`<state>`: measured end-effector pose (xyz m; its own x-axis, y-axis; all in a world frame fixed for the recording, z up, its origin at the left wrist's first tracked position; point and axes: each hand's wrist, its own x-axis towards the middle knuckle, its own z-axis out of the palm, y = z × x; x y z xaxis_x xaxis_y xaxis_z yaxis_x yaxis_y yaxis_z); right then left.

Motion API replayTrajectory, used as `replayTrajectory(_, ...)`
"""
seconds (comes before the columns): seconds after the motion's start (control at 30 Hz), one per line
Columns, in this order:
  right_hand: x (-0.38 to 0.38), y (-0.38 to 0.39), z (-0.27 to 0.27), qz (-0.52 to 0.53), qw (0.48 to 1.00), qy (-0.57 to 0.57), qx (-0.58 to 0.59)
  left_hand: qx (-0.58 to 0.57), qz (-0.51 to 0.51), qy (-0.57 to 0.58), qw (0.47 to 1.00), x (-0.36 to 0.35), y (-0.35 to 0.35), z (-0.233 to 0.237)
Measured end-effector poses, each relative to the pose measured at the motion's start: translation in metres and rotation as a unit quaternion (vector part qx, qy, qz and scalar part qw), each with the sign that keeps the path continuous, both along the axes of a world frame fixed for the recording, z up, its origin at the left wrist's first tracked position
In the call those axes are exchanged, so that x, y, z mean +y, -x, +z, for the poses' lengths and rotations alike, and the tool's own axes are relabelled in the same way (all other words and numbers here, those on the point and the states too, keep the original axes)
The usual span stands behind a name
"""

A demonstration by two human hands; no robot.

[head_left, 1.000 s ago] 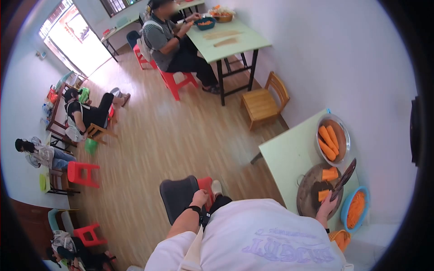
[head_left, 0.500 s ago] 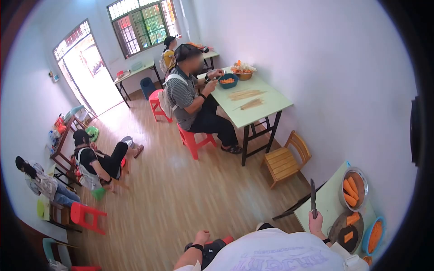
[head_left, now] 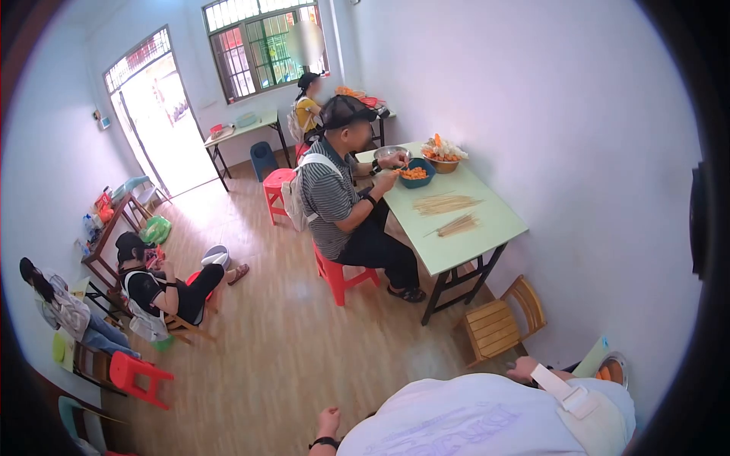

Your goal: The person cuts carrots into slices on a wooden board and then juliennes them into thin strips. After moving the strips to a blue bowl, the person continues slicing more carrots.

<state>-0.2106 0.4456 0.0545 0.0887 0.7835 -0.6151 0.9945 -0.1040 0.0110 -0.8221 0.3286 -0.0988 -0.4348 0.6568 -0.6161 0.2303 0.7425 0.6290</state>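
Note:
My left hand point(head_left: 328, 420), with a black band on the wrist, hangs low at the bottom edge with its fingers curled and nothing in it. Only the top of my right hand point(head_left: 523, 369) shows, behind my white-shirted shoulder; whatever it holds is hidden. Just right of it, a corner of the pale green table point(head_left: 590, 359) and a metal bowl point(head_left: 613, 371) with orange carrot pieces peek out. No knife or cutting board is in view.
A small wooden chair point(head_left: 498, 325) stands close ahead. Beyond it a person in a striped shirt point(head_left: 334, 201) sits on a red stool at a green table point(head_left: 464, 228) bearing skewers and bowls. Other people sit along the left wall. An open doorway point(head_left: 156, 125) is at the back.
The view has swung up from the table to the room. The knife in my right hand, raised half a second ago, and the cutting board have left the view. My left hand stays low.

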Motion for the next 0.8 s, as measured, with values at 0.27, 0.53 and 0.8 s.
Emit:
replayTrajectory(0.27,0.111,0.111,0.025,-0.044,0.988,-0.118,0.094,0.009,0.022,0.153,0.988,-0.026,0.056,0.065)
replayTrajectory(0.53,0.052,0.217,0.010,-0.225,0.963,-0.130,0.072,0.031,-0.021,0.102,0.994,0.025,0.209,0.014)
replayTrajectory(0.8,-0.092,0.300,-0.006,-0.419,0.895,-0.144,0.056,0.117,-0.118,0.067,0.984,0.147,0.391,0.020)
